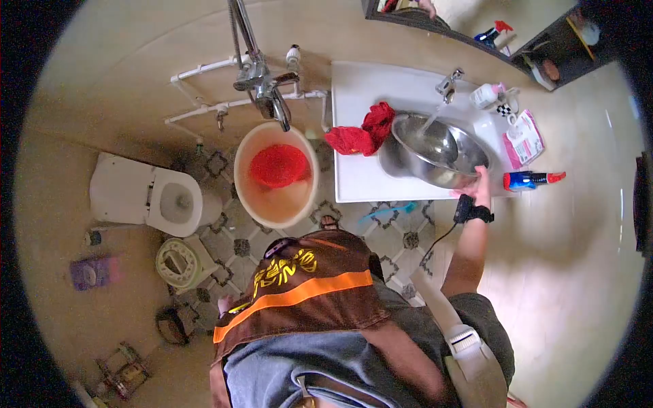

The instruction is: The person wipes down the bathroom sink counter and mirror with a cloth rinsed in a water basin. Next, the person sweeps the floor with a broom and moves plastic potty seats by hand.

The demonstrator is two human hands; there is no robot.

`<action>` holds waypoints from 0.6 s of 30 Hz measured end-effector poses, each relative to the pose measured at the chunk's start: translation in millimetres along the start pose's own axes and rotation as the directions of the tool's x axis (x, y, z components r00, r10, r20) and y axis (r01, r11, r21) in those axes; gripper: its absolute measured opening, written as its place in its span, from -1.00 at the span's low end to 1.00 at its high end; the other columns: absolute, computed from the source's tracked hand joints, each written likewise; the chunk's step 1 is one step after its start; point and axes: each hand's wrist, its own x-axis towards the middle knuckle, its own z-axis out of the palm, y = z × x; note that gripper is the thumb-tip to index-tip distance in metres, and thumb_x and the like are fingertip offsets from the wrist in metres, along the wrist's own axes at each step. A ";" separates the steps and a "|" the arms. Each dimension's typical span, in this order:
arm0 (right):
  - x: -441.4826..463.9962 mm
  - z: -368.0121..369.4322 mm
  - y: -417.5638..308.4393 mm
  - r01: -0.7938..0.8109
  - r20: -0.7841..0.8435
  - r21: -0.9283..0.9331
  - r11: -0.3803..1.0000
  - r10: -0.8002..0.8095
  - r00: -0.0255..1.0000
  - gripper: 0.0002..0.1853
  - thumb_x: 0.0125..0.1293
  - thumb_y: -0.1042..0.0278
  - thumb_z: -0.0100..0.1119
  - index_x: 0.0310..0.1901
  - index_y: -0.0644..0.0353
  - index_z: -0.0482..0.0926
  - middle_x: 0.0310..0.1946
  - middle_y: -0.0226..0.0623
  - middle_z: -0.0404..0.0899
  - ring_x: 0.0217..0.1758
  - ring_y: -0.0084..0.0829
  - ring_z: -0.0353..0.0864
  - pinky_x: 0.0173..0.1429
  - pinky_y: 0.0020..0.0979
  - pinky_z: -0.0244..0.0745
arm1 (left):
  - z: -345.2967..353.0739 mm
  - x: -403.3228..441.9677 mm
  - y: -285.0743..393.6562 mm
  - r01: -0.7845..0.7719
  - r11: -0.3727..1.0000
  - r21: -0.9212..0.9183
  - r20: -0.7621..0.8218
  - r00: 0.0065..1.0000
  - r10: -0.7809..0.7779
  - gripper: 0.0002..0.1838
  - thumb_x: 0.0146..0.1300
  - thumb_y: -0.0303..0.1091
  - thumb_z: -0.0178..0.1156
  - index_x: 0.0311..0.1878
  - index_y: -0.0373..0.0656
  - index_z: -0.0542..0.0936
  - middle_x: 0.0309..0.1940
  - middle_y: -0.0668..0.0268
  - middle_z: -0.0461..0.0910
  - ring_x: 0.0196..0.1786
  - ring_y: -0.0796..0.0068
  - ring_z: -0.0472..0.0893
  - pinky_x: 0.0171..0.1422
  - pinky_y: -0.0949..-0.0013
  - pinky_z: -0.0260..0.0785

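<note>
My right hand (481,182) grips the near right rim of a steel bowl (442,178), fingers at its edge. The bowl sits tilted in the white washbasin (360,183), and water runs from the tap (447,85) into it. A bunched red cloth (364,132) lies on the basin's left side, against the bowl. Only a small pinkish part of my left hand (226,304) shows beside the brown apron (299,289); its fingers cannot be made out. A black band with a small device and a cable is on my right wrist.
A cream bucket (239,180) holding something red stands left of the basin, under a wall mixer tap (258,78). A blue spray bottle (522,181), a pink-capped bottle (484,96) and a pink-white packet (524,141) are at the right. A toilet (156,204) stands far left.
</note>
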 end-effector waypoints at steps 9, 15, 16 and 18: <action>-10.1 -3.7 60.3 -0.255 0.246 0.484 0.837 0.149 0.958 -0.59 -0.06 0.34 0.03 -0.15 0.24 0.18 -0.15 0.07 0.20 -0.04 0.25 0.24 0.13 0.54 0.00 | -98.6 43.0 97.8 0.329 0.494 -0.805 0.175 0.927 -0.332 -0.74 0.14 -0.38 0.07 -0.07 -0.17 0.47 -0.45 0.31 0.53 -0.47 0.42 0.52 -0.42 0.40 0.40; -35.8 12.5 30.4 -0.415 0.353 0.385 0.824 0.283 0.892 -0.65 -0.04 0.34 -0.03 -0.24 0.39 0.23 -0.14 0.30 0.28 0.03 0.35 0.27 0.22 0.42 0.03 | -137.5 39.2 143.4 0.386 0.363 -0.848 0.246 0.893 -0.377 -0.76 0.15 -0.39 0.11 -0.10 -0.18 0.47 -0.48 0.34 0.51 -0.55 0.48 0.49 -0.55 0.43 0.34; -7.6 -6.7 51.4 -0.328 0.457 0.224 0.918 0.199 0.867 -0.61 -0.02 0.31 -0.05 -0.21 0.46 0.24 -0.12 0.39 0.34 0.04 0.33 0.31 0.29 0.24 0.10 | -130.5 42.3 136.4 0.407 0.343 -0.846 0.264 0.881 -0.394 -0.77 0.16 -0.38 0.12 -0.11 -0.19 0.47 -0.48 0.34 0.51 -0.54 0.48 0.49 -0.55 0.42 0.34; -30.5 -5.0 28.1 -0.407 0.371 0.149 0.901 0.331 0.868 -0.67 0.10 0.23 0.07 -0.22 0.26 0.25 -0.19 0.24 0.41 -0.11 0.16 0.51 0.03 0.04 0.51 | -116.9 44.1 123.5 0.173 0.562 -0.809 0.051 0.973 -0.226 -0.79 0.17 -0.35 0.10 -0.13 -0.17 0.49 -0.46 0.34 0.50 -0.52 0.46 0.50 -0.52 0.42 0.35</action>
